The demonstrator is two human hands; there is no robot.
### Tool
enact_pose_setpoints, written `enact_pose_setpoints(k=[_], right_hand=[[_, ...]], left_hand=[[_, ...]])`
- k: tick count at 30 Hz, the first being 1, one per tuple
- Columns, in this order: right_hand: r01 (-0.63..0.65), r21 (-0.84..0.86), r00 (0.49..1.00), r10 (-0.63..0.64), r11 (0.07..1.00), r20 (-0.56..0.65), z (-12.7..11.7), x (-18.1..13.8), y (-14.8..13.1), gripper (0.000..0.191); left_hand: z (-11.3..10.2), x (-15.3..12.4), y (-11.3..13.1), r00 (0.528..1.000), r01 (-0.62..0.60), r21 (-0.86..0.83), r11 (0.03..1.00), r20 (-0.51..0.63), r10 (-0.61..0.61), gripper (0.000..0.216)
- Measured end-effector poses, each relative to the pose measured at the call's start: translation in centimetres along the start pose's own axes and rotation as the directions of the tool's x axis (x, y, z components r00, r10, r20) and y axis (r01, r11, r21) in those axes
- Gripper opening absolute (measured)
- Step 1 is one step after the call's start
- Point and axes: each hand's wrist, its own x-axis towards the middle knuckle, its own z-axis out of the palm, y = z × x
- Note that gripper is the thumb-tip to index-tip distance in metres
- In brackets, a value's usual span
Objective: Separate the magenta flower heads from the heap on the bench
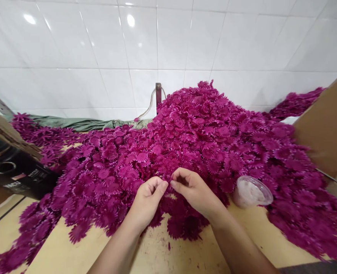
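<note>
A large heap of magenta flower heads (202, 133) with fringed, jagged petals spreads over the pale tabletop (79, 255). At the front of the heap, my left hand (149, 196) is closed, thumb pressed against the curled forefinger. Just to its right, my right hand (192, 190) is closed in a pinch, its fingertips almost meeting those of the left. Whatever lies between the fingertips is too small to tell against the magenta behind. Below the hands, more flower heads (184, 224) lie on the table with small magenta scraps.
A clear plastic cup (252, 192) with whitish contents stands to the right of my right hand. A dark can (16, 167) is on the left, a brown cardboard box (325, 129) on the right. Behind the heap are green cloth (79, 123) and a tiled wall (179, 38).
</note>
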Motion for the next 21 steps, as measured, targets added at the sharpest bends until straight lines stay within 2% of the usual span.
enact_pose_setpoints(k=[4,7,9,11,12,15,18,20,21], right_hand=[[0.038,-0.037,0.958,-0.047,0.999,-0.283,0.0,1.0,0.5,0.015],[0.046,-0.105,0.907,-0.086,0.993,-0.413,-0.6,2.2,0.8,0.014],[0.041,-0.143,0.828,-0.114,0.989,-0.550,-1.8,3.0,1.2,0.012],[0.010,-0.145,0.694,-0.111,0.989,-0.711,-3.5,3.8,1.7,0.010],[0.003,-0.141,0.668,-0.106,0.990,-0.737,-4.2,4.0,2.0,0.009],[-0.019,-0.264,0.724,-0.170,0.964,-0.669,-4.7,3.9,2.2,0.017],[0.015,-0.479,0.793,-0.303,0.877,-0.529,-2.7,2.5,0.9,0.024],[0.067,-0.523,0.885,-0.292,0.850,-0.361,-0.9,1.2,-0.3,0.012],[0.071,-0.492,0.937,-0.227,0.867,-0.265,-0.1,0.6,-0.8,0.011]], left_hand=[[0.5,-0.1,0.6,0.998,-0.056,0.073,0.996,-0.019,0.057,0.028],[0.6,-0.3,0.7,0.995,-0.076,0.052,0.996,-0.061,0.079,0.026],[0.1,-0.6,0.5,0.989,-0.088,0.030,0.996,-0.113,0.091,0.027],[-0.5,-0.8,0.3,0.983,-0.097,0.024,0.995,-0.152,0.100,0.027],[-0.8,-0.9,0.2,0.984,-0.091,0.023,0.996,-0.153,0.093,0.026],[-1.4,-0.7,-0.1,0.995,-0.037,0.002,0.999,-0.094,0.037,0.022],[-1.1,-0.3,-0.1,0.999,-0.022,-0.012,1.000,-0.038,0.021,0.023],[-0.8,0.0,-0.1,0.998,-0.032,-0.012,0.999,-0.053,0.031,0.028],[-0.7,0.1,-0.2,0.997,-0.031,-0.020,0.999,-0.068,0.030,0.031]])
